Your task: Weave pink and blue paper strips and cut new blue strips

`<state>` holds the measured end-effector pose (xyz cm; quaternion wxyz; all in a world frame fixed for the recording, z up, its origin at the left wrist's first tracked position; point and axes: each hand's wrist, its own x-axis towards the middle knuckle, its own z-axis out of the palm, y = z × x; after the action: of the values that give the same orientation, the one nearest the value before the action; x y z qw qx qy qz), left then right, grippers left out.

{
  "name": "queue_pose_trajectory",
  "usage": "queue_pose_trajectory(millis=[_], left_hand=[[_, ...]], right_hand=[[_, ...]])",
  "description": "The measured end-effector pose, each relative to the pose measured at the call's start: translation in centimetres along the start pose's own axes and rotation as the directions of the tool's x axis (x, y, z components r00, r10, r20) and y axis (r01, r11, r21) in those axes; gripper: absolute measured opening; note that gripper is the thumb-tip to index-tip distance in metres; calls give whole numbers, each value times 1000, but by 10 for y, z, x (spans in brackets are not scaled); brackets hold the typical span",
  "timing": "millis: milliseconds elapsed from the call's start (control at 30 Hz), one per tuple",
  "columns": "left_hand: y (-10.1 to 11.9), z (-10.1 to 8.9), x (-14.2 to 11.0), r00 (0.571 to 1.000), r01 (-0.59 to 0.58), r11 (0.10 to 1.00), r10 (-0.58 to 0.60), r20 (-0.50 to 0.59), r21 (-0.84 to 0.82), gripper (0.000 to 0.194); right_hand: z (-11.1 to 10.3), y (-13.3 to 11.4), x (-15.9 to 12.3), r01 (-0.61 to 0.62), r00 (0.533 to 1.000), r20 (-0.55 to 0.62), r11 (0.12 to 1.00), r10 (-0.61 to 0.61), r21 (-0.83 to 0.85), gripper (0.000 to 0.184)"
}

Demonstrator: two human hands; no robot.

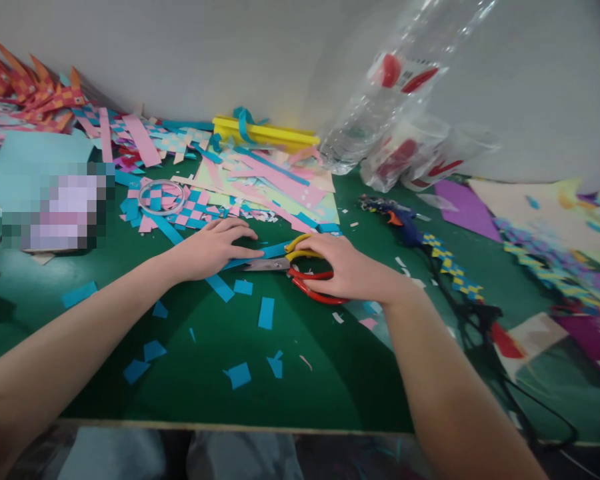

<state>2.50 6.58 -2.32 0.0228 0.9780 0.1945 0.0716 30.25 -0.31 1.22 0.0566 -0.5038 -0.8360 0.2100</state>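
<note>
My right hand (347, 267) is closed round scissors (310, 273) with one yellow and one red handle. Their metal blades point left, just below a blue paper strip (276, 251). That strip runs between my two hands, and its right end lies by the yellow handle. My left hand (213, 250) has its thumb on the strip's left part, with the fingers bent over the tabletop; their undersides are hidden. Another blue strip (220, 288) passes beneath this hand. Small blue cuttings (266, 313) lie in front of both hands.
Behind my left hand are a roll of clear tape (161, 197) and woven pink-and-blue paper (195, 207). A yellow ridged piece (270, 135) lies by the wall. Plastic cups (405, 153) lean back right. A phone (63, 210) stands left, and a dark cord (480, 320) lies right.
</note>
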Motion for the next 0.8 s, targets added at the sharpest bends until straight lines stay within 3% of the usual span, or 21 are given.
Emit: queue_pose_trajectory(millis=[400, 800], left_hand=[[0, -2, -1, 998, 24, 1000, -24, 53, -1, 61], [0, -1, -1, 1000, 12, 1000, -12, 27, 6, 56]], right_hand=[[3, 2, 1, 48, 998, -34, 999, -49, -22, 38], [1, 1, 0, 57, 998, -31, 998, -58, -23, 36]])
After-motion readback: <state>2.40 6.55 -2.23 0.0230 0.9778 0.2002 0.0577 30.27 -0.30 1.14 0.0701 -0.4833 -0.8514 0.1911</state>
